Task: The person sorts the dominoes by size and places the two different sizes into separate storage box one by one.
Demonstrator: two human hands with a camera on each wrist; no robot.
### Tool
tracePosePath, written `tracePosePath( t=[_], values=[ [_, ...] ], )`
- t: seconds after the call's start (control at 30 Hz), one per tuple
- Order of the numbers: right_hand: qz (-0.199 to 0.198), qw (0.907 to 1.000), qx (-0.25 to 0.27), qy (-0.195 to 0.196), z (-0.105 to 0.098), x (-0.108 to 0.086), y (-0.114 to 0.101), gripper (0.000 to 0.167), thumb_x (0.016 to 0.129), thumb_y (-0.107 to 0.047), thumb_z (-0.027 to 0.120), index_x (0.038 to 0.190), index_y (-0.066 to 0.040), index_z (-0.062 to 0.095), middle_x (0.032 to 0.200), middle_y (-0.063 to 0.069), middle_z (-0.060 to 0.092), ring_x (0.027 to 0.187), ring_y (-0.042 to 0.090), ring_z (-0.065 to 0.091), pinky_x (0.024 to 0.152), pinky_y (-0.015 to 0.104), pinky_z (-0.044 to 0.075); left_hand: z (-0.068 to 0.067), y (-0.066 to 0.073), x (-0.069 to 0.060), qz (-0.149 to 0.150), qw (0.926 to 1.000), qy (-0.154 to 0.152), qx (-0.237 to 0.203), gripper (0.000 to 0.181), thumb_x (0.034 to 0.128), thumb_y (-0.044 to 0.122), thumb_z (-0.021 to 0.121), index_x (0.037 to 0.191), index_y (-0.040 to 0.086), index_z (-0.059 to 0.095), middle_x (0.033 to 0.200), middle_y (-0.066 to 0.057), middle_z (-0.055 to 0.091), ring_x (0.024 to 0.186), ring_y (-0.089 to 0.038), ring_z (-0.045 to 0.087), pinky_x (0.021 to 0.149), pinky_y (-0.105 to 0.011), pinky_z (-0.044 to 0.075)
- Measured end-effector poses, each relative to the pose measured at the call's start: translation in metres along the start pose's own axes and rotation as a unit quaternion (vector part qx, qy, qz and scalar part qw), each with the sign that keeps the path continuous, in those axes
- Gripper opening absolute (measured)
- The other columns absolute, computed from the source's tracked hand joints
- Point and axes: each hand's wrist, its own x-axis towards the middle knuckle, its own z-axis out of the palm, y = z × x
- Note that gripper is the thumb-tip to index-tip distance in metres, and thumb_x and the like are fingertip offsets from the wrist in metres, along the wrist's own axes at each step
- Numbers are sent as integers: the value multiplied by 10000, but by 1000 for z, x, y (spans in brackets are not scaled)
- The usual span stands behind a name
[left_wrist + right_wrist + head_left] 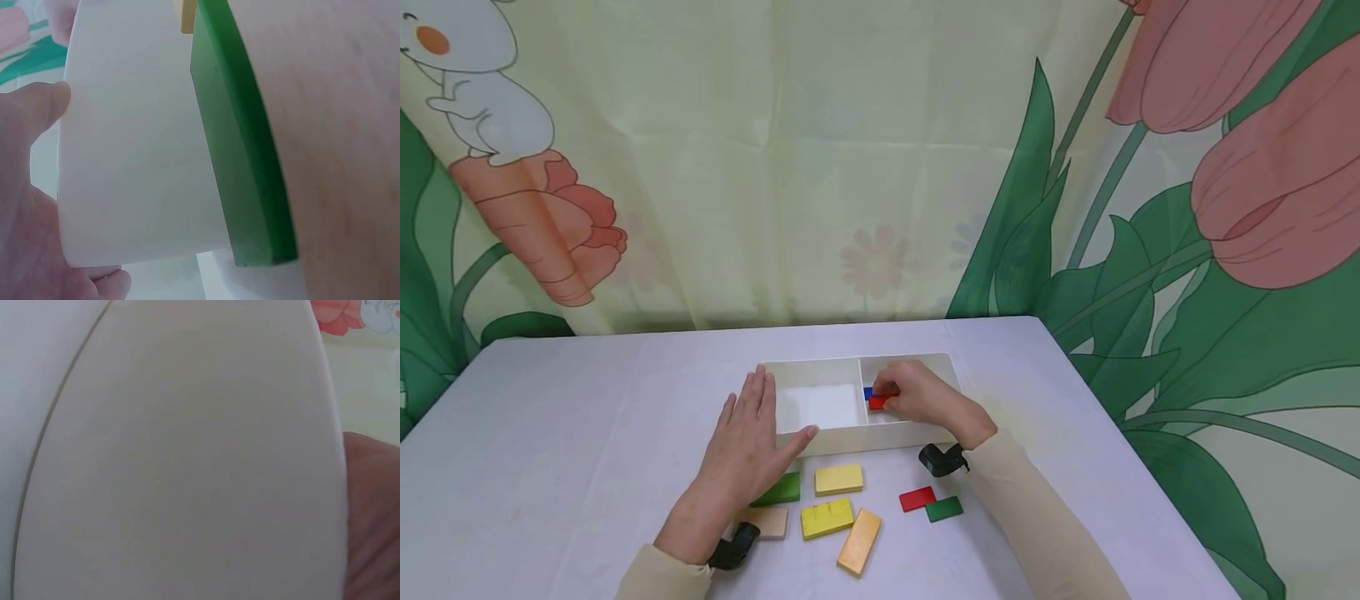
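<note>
A white two-compartment box [880, 438] sits on the table. My left hand [739, 442] lies against its left end with straight fingers, the thumb over the front rim. My right hand [923, 398] reaches into the right compartment, its curled fingers and thumb pinching a small red block [877, 403]. Right beside that block is a blue block [868, 392], partly hidden by the fingers. In the left wrist view a green block [234, 137] stands close to the box's outer wall [137, 144]. The box wall [187, 456] hides the right fingers in the right wrist view.
In front of the box lie two yellow blocks [838, 479], an orange block [859, 542] and a beige block [771, 523] partly behind the left wrist. A small red tile [917, 499] touches a dark green tile [944, 509] at right. A printed curtain [850, 167] hangs behind the table.
</note>
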Motion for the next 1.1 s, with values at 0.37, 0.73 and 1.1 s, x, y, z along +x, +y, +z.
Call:
tracePosePath(
  t=[0.37,0.73,1.1],
  values=[
    [-86,9996,-205,-197,4,9,1,193,843,32,725,1020,-39,751,935,64,698,824,167,558,779,296,555,0,1,0,11,10000,-4,-38,1022,922,624,547,1542,-88,156,1637,-252,136,1521,-402,156,1221,-592,168],
    [-261,9985,-420,-254,7,17,1,199,843,30,715,1012,-67,757,900,44,673,801,151,529,723,253,514,-3,0,0,16,10000,20,29,1023,923,632,539,1542,-88,158,1638,-251,134,1519,-404,160,1219,-592,175],
    [-249,9996,71,-147,9,14,5,207,849,66,674,996,-59,750,969,65,701,842,153,569,782,282,549,-1,0,-1,10,10000,-6,22,1028,920,640,535,1543,-85,156,1638,-250,136,1519,-403,163,1220,-589,178]
  ],
)
